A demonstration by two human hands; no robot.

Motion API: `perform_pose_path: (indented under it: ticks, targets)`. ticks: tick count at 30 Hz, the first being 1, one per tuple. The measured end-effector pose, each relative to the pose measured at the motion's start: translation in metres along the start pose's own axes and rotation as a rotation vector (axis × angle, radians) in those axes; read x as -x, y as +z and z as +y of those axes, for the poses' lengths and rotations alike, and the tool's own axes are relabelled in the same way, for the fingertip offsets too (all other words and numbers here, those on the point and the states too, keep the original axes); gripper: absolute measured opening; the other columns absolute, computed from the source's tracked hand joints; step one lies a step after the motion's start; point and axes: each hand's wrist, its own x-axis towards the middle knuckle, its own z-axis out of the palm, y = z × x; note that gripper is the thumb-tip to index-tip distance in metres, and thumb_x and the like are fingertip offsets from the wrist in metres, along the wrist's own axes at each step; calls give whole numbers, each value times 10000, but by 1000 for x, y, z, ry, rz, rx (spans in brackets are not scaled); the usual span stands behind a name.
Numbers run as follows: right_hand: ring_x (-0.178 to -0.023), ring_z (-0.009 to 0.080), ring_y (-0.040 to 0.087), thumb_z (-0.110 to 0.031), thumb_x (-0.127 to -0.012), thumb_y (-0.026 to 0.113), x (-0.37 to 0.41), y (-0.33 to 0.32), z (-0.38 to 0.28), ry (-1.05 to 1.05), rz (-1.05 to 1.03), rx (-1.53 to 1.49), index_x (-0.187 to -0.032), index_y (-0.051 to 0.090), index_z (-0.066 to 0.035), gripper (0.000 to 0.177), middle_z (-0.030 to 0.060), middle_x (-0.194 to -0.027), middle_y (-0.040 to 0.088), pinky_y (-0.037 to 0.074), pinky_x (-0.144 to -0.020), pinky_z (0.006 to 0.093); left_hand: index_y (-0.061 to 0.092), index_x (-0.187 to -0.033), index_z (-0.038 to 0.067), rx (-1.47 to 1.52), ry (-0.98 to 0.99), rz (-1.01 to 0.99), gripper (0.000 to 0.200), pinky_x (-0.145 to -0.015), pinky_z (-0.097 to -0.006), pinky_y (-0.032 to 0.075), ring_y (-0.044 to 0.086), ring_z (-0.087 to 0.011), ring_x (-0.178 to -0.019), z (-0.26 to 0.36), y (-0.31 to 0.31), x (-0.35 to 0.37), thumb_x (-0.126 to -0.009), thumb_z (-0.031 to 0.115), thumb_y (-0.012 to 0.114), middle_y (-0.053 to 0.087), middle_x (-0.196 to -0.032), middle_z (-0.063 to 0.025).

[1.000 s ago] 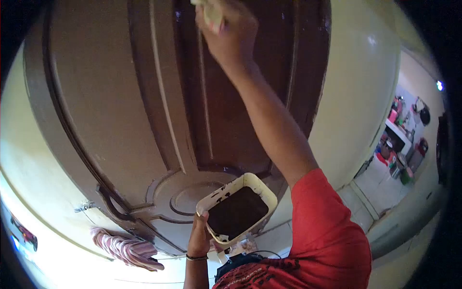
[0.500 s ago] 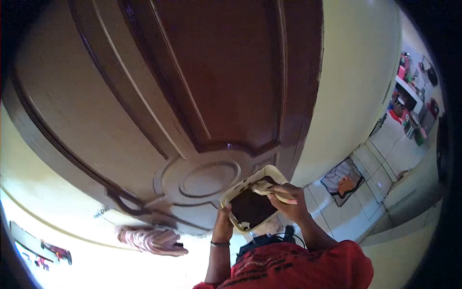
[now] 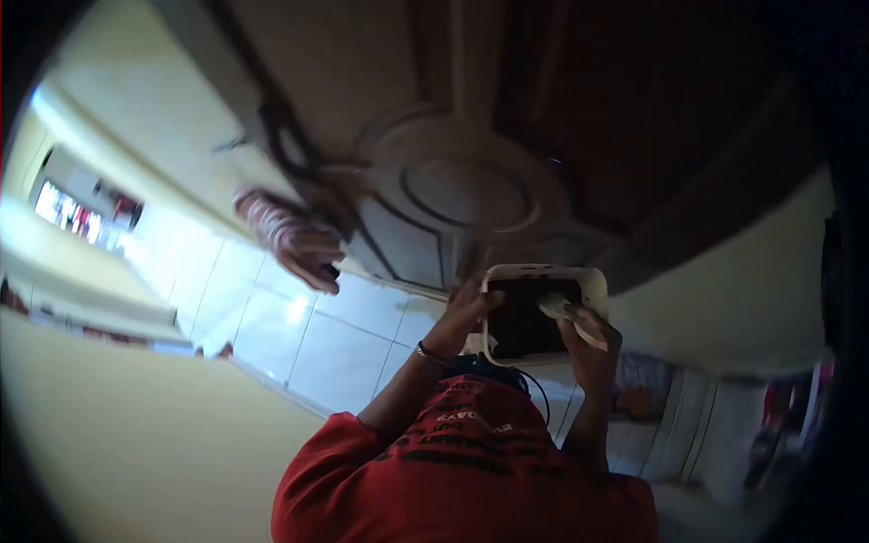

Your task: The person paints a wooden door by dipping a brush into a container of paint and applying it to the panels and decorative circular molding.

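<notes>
A cream rectangular tub (image 3: 588,282) with dark liquid inside sits in front of my chest. My left hand (image 3: 463,309) grips its left rim. My right hand (image 3: 588,339) is shut on a pale cloth (image 3: 563,310) and dips it into the tub at its right side. The brown panelled door (image 3: 471,181) rises just beyond the tub. The picture is blurred by motion.
A striped cloth (image 3: 285,237) hangs by the door's lower left edge. A white tiled floor (image 3: 299,326) spreads below. Cream walls (image 3: 760,290) flank the door. A doormat (image 3: 638,385) lies at the lower right.
My right hand came down from high on the door and brought the cloth into the tub. The view has swung downwards and leftwards.
</notes>
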Motion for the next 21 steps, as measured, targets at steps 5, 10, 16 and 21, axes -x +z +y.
perform_pose_path:
  ticks: [5, 10, 16, 21]
  targets:
    - [-860, 192, 695, -68, -799, 755, -23, -6, 6, -22, -166, -31, -1029, 684, 10, 253, 143, -940, 719, 533, -764, 311, 394, -1400, 81, -9, 95, 132, 641, -838, -287, 481, 534, -149, -1099, -4, 9, 13, -875, 362, 631, 539, -1218, -68]
    - [-871, 204, 696, -114, -803, 772, -36, -19, 3, -117, -316, -54, -1020, 680, 21, 272, 150, -947, 718, 533, -763, 318, 389, -1405, 68, 3, 97, 225, 678, -893, -310, 461, 509, -155, -1151, 10, 36, 39, -864, 402, 626, 538, -1237, -66]
    - [-901, 268, 698, -161, -803, 782, -48, -12, 8, -125, -386, -57, -1014, 684, 13, 290, 181, -965, 705, 533, -783, 348, 420, -1372, 32, 95, 239, 310, 608, -889, -266, 449, 539, -130, -1083, -9, 40, 40, -876, 307, 640, 563, -1205, -59]
    - [-856, 329, 695, -176, -752, 813, -51, -8, 24, -319, -331, -23, -1023, 683, 2, 350, 187, -909, 700, 546, -750, 383, 417, -1382, 44, 72, 271, 340, 647, -908, -307, 471, 535, -166, -1150, -12, 46, 42, -860, 348, 649, 552, -1258, -59]
